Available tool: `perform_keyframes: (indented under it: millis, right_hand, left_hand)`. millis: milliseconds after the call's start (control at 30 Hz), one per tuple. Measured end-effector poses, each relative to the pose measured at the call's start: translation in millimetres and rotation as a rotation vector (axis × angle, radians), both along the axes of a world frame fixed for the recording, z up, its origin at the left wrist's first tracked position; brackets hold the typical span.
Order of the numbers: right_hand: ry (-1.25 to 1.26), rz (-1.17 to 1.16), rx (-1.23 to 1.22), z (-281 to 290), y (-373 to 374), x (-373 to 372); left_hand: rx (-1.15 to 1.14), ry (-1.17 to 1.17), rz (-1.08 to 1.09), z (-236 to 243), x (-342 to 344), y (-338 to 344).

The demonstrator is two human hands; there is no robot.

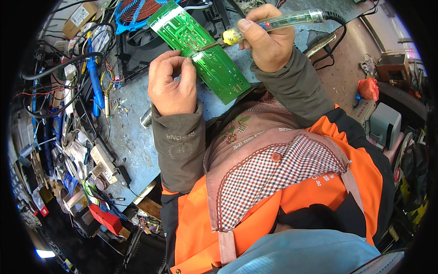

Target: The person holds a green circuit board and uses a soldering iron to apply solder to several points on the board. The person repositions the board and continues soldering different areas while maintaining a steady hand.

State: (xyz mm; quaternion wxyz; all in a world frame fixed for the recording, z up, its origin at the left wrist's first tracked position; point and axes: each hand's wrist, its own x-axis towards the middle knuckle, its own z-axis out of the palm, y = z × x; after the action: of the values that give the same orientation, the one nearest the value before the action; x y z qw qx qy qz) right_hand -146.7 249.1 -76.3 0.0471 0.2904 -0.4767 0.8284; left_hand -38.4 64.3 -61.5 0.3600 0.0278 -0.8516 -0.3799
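Note:
My right hand (269,41) is closed round the clear handle of a soldering iron (292,20) with a yellow collar. Its tip meets the face of a green circuit board (214,71) near the middle. The board slants from upper left to lower right, with solder points and traces showing. At the board's left edge, close to the iron tip, my left hand (173,82) is closed in a pinch. Its fingertips overlap the board, and what they hold is too small to make out.
Behind the board sit a black fan frame (137,57) and a blue-rimmed copper coil (137,13). Tools, including blue-handled ones (94,75), and tangled cables crowd the left of the blue bench (137,160). A black cord (340,34) trails from the iron. A power strip (104,164) lies left.

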Motion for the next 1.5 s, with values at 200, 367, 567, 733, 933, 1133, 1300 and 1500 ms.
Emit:
perform_keyframes:
  millis: [200,367,567,733,933,1133,1300,1500]
  right_hand:
    - [0.0,-0.013,0.049,1.1,1.3,0.4]
    - [-0.008,-0.014,0.053,0.6,0.1,0.0]
    - [-0.007,-0.005,0.035,-0.8,-0.8,1.3]
    - [0.105,-0.101,0.206,1.7,6.0,-3.1]
    - [0.087,-0.091,0.18,2.1,3.8,-3.4]
    - [0.071,-0.1,0.186,3.9,3.2,-2.6]
    - [0.057,-0.093,0.178,4.0,3.0,-2.0]
    - [0.071,-0.097,0.191,3.9,3.7,-2.6]
  left_hand:
    - [-0.001,0.007,-0.009,0.5,-0.1,0.8]
    - [0.014,-0.007,-0.006,0.9,0.3,0.7]
    - [-0.003,0.002,-0.003,1.3,0.3,1.0]
    - [-0.01,-0.003,-0.002,1.3,0.6,0.4]
    - [0.025,-0.023,-0.007,1.8,1.4,0.9]
    - [0.012,-0.022,-0.012,0.1,0.7,-0.3]
    - [0.022,-0.023,-0.005,1.3,0.8,1.0]
    - [0.01,0.001,-0.004,-0.2,-0.4,-0.1]
